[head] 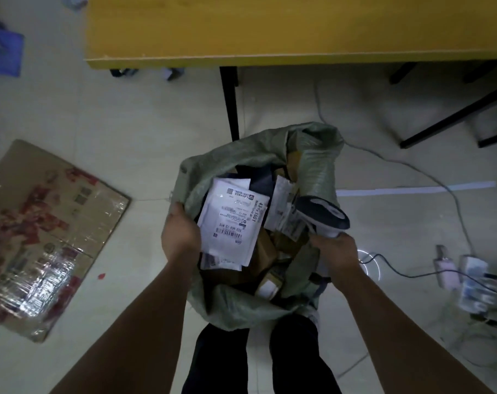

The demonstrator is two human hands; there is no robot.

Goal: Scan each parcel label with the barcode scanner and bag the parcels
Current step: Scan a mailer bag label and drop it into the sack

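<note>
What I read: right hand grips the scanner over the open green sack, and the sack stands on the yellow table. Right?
Not quite. The green sack stands on the floor in front of the yellow table, not on it. The rest holds: the right hand grips the scanner over the open sack. The head view shows it.

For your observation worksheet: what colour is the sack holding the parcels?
Pale green, with a woven look: the sack shows best in the head view.
</note>
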